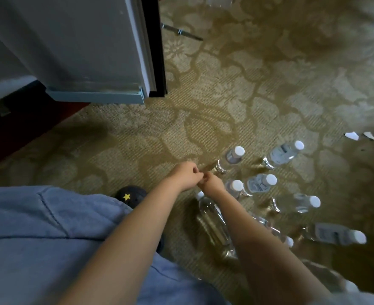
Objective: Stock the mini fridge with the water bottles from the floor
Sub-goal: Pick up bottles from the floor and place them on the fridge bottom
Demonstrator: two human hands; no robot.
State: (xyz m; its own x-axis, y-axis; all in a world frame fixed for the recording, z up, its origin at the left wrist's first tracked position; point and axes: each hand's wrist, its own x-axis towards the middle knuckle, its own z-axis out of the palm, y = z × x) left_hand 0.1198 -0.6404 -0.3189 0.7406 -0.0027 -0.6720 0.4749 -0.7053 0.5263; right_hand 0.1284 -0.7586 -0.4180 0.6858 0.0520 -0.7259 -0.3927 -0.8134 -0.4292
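Observation:
Several clear water bottles with white caps stand on the patterned carpet at the right, among them one (230,160) just beyond my hands and one (283,153) further right. A larger clear bottle (213,225) lies beneath my right forearm. My left hand (185,175) and my right hand (212,184) meet low over the carpet, fingers curled and touching each other, with nothing visible in them. The mini fridge's grey door (82,51) hangs open at the upper left; the inside is out of view.
A metal rod (181,33) lies on the carpet beyond the door. Two paper scraps (352,135) lie at the far right. A black shoe with a yellow star (129,194) sits beside my blue clothing (38,238). Another clear bottle (220,1) shows at the top edge.

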